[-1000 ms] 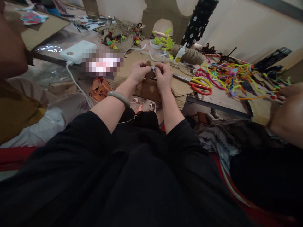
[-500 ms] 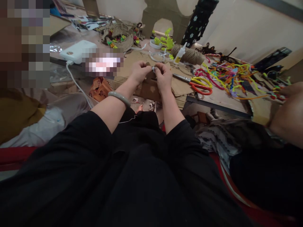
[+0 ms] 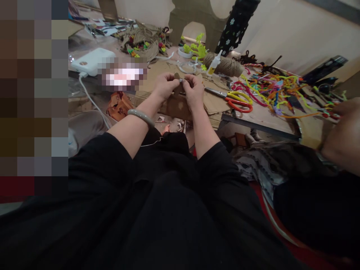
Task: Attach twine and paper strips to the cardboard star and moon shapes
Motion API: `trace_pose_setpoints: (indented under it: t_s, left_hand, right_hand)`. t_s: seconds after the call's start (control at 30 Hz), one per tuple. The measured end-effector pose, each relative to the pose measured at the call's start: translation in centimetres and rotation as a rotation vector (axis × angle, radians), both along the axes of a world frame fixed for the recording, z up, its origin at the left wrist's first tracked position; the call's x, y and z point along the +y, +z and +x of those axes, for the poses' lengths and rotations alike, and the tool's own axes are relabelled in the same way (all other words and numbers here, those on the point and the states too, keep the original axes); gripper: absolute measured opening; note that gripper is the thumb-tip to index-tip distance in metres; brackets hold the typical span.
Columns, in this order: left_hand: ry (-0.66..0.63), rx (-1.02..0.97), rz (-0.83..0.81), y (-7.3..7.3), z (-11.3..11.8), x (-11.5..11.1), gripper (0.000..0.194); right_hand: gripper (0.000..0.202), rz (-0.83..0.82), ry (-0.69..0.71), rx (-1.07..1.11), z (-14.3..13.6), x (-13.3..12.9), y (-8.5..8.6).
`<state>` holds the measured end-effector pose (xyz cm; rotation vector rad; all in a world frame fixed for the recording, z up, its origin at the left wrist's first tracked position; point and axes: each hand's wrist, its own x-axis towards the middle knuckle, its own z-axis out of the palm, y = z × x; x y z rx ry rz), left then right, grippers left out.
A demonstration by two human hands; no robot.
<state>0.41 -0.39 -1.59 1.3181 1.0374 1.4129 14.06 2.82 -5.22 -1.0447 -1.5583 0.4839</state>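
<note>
A small whitish piece (image 3: 181,80) shows pale above brown flat cardboard sheets (image 3: 216,104), beside steel-bladed scissors (image 3: 225,94) with yellow and orange-red looped handles. White flowers dot a long black column (image 3: 234,28); fuzzy bendable stems (image 3: 278,86) mix pink, yellow, orange and violet; a round grey-green bangle (image 3: 140,115) contrasts with black cloth sleeves (image 3: 108,148).

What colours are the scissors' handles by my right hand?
The scissors have one yellow handle and one orange handle, best seen in the head view.
</note>
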Motion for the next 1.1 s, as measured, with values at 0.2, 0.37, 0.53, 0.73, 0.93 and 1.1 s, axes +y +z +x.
trace_pose_setpoints:
  t_s: [0.2, 0.37, 0.53, 0.73, 0.93, 1.1]
  left_hand:
    - [0.017, 0.072, -0.073, 1.0, 0.1, -1.2, 0.006]
    - [0.044, 0.019, -0.133, 1.9, 0.1, -2.0, 0.008]
    - [0.046, -0.078, -0.142, 2.3, 0.0, -2.1, 0.015]
    - [0.025, -0.048, -0.169, 2.7, 0.0, -2.6, 0.016]
    - [0.031, -0.035, -0.166, 2.7, -0.1, -2.6, 0.012]
    - [0.038, -0.035, -0.183, 2.8, -0.2, -2.7, 0.012]
  right_hand:
    - [0.068, -0.003, 0.013, -0.028, 0.1, 0.1, -0.2]
    - [0.078, 0.001, 0.065, 0.059, -0.2, 0.2, -0.1]
    - [0.072, -0.005, 0.114, 0.102, -0.3, 0.3, 0.0]
    - [0.055, -0.021, 0.124, 0.082, -0.1, -0.1, -0.1]
    - [0.051, -0.028, 0.145, 0.114, -0.3, 0.0, 0.0]
    - [0.057, -0.054, 0.168, 0.153, -0.3, 0.3, -0.1]
